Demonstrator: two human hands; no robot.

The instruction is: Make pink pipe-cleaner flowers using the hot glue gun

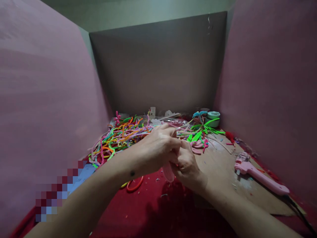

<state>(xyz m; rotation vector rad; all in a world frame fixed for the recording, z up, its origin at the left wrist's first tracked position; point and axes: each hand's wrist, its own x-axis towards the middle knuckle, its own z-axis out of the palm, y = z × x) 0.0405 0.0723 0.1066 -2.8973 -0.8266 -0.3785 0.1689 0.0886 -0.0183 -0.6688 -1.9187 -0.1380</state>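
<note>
My left hand [162, 143] and my right hand [187, 165] meet over the red cloth, both with curled fingers pressed together. From beneath them, against my right hand, hangs a pale pink rounded piece [168, 173]; its upper part is hidden by the fingers, so I cannot tell its kind. What my left fingers pinch is hidden too. Just beyond my hands lies a heap of coloured pipe cleaners [119, 138]. Green leaf shapes [195, 137] and pink fuzzy petals [197, 146] rest beyond my right hand.
A pink glue gun [262, 178] lies on a brown board [218, 172] at right, its black cord running off the corner. At the back stand a mint-coloured tub [213, 119] and a blue fuzzy flower [199, 114]. Pink panels [49, 82] wall both sides. A red ring [135, 186] lies on the cloth.
</note>
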